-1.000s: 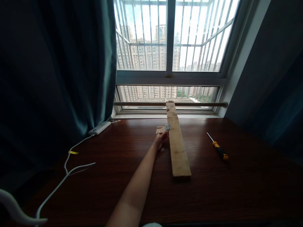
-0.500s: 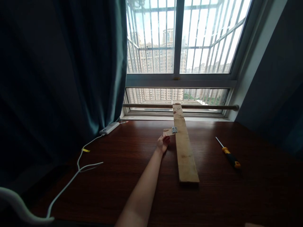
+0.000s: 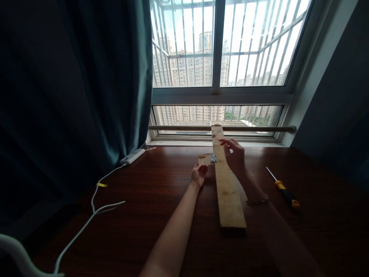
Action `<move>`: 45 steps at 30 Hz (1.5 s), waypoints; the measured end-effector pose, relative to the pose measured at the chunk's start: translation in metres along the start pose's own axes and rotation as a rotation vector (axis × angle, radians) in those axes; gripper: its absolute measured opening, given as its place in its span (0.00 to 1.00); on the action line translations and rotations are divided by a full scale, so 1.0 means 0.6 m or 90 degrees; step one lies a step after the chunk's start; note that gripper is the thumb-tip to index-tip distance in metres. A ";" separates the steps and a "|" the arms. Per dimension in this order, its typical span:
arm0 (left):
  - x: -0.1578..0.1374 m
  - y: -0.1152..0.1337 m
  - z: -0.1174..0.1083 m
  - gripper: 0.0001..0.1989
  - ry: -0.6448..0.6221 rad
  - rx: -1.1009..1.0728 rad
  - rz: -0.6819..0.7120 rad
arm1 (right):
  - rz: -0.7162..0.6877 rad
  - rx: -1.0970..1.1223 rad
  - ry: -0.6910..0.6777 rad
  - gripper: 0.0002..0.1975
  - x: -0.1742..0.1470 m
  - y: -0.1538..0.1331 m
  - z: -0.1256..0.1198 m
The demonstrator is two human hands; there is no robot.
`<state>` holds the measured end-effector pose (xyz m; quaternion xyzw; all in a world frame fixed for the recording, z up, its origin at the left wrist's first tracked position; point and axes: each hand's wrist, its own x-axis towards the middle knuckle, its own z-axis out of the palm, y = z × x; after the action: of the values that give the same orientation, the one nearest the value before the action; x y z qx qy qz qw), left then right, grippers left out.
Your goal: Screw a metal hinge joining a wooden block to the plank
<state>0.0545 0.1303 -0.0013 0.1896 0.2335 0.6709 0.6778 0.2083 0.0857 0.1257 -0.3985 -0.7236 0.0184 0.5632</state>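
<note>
A long wooden plank (image 3: 229, 192) lies lengthwise before me, its far end by the rail at the window. On its left edge sits a metal hinge (image 3: 213, 158), which joins it to a short piece of wood (image 3: 204, 160). My left hand (image 3: 198, 175) is closed on the near edge of that short piece. Above the right side of the plank hovers my right hand (image 3: 235, 156), its fingers loosely bent and apart, with nothing visible in them. Further right, a screwdriver (image 3: 286, 193) with a yellow and black handle lies on the table.
The dark wooden tabletop (image 3: 161, 192) reaches to the window sill. A rail (image 3: 259, 129) runs across the window. On the left are a white power strip (image 3: 133, 157), a white cable (image 3: 77, 234) and a dark curtain (image 3: 127, 77).
My right hand has come in from the lower right to above the plank. My left hand stays on the short piece of wood. The view has shifted slightly.
</note>
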 end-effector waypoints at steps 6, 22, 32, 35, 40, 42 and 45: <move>-0.001 0.004 0.007 0.07 0.005 0.006 0.017 | 0.113 -0.087 -0.095 0.14 -0.033 0.103 0.058; -0.005 0.004 0.013 0.09 -0.015 -0.005 0.094 | 0.019 -0.373 -0.309 0.16 -0.057 0.084 0.054; -0.003 0.002 0.010 0.10 -0.011 -0.008 0.100 | 0.006 -0.416 -0.333 0.21 -0.055 0.068 0.055; -0.002 0.001 0.008 0.10 -0.015 -0.007 0.100 | -0.003 -0.432 -0.343 0.21 -0.055 0.069 0.058; -0.001 0.000 0.006 0.10 -0.011 0.000 0.099 | 0.006 -0.444 -0.340 0.20 -0.055 0.071 0.064; -0.001 0.001 0.006 0.10 -0.002 0.003 0.099 | 0.015 -0.448 -0.337 0.20 -0.055 0.070 0.068; -0.001 0.002 0.006 0.09 -0.003 0.019 0.103 | 0.024 -0.450 -0.322 0.20 -0.057 0.069 0.073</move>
<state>0.0553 0.1302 0.0023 0.2195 0.2256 0.7193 0.6193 0.1966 0.1121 0.0624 -0.5631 -0.7932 -0.1231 0.1965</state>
